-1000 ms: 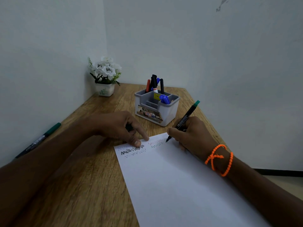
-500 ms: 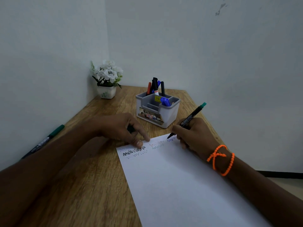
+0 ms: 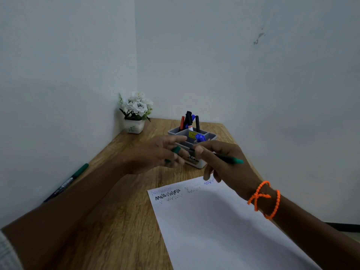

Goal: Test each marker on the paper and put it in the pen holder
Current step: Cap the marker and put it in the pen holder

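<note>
A wooden table (image 3: 120, 221) fills a corner of pale walls. The right hand (image 3: 224, 162) pinches a marker (image 3: 230, 160) lying nearly level, its green end pointing right, away from the fingers; the tip is hidden in the grip. Just left of it, the left hand (image 3: 155, 152) holds a green cap (image 3: 176, 150), blurred. The holder (image 3: 206, 136) stands behind both hands, the paper (image 3: 214, 227) below them.

R hand (image 3: 224, 162) grips marker (image 3: 230, 159), L hand (image 3: 155, 152) holds cap (image 3: 176, 150).
</note>
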